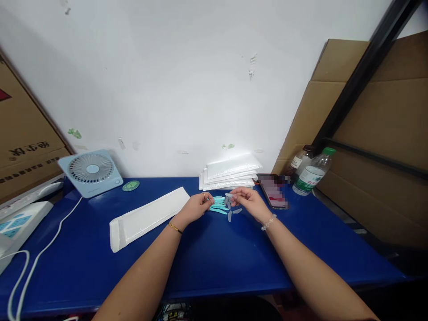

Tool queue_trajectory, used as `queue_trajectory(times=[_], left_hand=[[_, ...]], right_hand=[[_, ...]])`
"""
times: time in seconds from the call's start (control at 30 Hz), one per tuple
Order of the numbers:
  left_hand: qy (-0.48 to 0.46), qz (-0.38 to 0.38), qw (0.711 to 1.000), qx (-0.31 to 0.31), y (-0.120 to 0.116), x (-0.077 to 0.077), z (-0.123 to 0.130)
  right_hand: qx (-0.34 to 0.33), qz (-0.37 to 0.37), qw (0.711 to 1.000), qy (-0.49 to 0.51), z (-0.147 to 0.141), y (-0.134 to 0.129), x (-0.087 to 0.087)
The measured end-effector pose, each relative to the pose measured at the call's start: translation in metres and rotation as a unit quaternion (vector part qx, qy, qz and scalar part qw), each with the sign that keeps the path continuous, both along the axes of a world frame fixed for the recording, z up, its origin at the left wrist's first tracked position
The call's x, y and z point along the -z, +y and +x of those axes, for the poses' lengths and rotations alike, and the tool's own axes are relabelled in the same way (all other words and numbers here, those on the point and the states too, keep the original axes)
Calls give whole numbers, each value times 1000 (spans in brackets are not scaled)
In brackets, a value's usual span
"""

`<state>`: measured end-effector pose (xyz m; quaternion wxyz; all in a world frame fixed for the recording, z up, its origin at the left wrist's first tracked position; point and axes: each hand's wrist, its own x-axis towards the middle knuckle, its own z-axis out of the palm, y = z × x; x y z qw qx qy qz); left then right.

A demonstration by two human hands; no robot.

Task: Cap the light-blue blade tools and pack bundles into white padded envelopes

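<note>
Several small turquoise pieces lie in a bunch on the blue table, beside a few grey pieces of similar elongated shape. At the left end of the turquoise bunch is my left hand, its thumb and fingertips closed; what they pinch is too small to make out. My right hand pinches a grey piece between thumb and finger, just above the other grey ones. A long white padded envelope lies flat to the left of my left hand.
White padded envelopes are stacked by the wall. A phone and two bottles stand or lie at the right. On the left are a light blue fan, a green disc, a power strip and white cables.
</note>
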<state>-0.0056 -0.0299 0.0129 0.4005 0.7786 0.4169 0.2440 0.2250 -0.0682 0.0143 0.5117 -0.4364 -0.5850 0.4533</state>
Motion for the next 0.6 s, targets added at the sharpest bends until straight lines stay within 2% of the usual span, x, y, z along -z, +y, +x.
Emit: queue_trajectory(times=[0.3,0.5,0.6], left_hand=[[12,2,1000,8,-1,1,2],[5,-5,1000,2,1,1,0],[-2,-12,1000,14,-1,-1,1]], right_hand=[[-46,-12,999,-18,-7,0,6],[-5,4,1000,-19,-2,0,4],[-33,1,999,-27,-4,0,6]])
